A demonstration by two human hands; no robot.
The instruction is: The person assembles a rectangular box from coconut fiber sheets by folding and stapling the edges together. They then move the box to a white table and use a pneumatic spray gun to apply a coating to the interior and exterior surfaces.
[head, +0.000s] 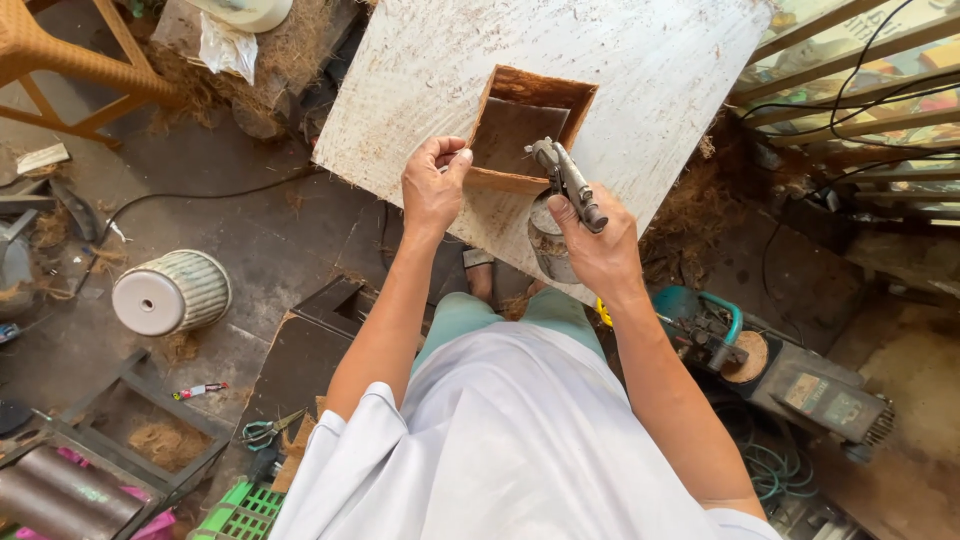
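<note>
At frame centre, the left hand (432, 187) is pinching a brown box (522, 130) on a whitewashed board (430, 70); the right hand (598, 243) is gripping a spray gun (566, 180) above a cluttered floor (250, 240).

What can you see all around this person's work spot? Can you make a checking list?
Surface: white, scuffed board, tilted in view, bearing the box.
Job's things: brown square box, open on top; metal spray gun with a cup beneath.
Clutter: ribbed white pot on its side, scissors, green crate, brown fibre scraps on the floor.
Grippers: left hand pinches the box's near wall; right hand grips the spray gun.
Cables: black cable across the floor; coiled green hose.
Surroundings: wicker stool, compressor-like machine, wooden slats.
</note>
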